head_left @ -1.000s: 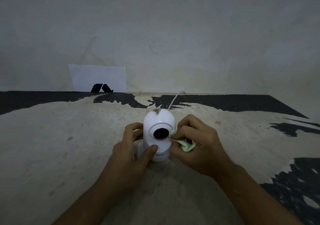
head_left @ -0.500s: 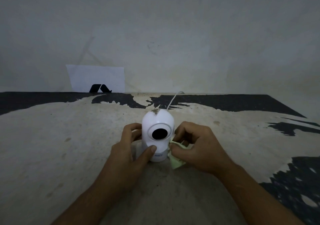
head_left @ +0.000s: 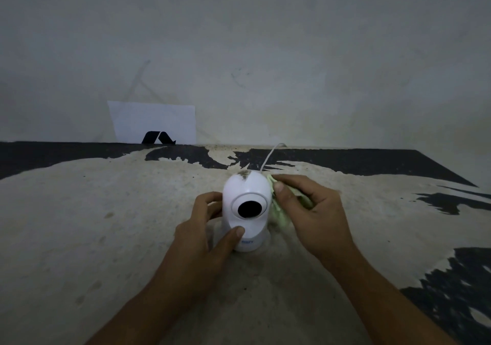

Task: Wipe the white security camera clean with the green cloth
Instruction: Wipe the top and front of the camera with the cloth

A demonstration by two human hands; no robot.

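Note:
The white security camera [head_left: 247,188] stands upright on the worn surface in the middle of the view, its black lens facing me and a dark smudge of dirt on its top. My left hand [head_left: 204,227] grips its left side and base, thumb on the front below the lens. My right hand [head_left: 310,211] holds the pale green cloth [head_left: 281,217] bunched against the camera's right side, fingertips up near the top of the head. Part of the cloth is hidden under my fingers.
A thin white cable [head_left: 269,156] runs from behind the camera to the wall. A white sheet with a black mark [head_left: 154,122] leans against the wall at the back left. The surface [head_left: 106,225] is pale with black peeling patches at the back and right.
My right hand has slid the cloth up from the lower right side of the camera to its upper right side. The left hand keeps its grip.

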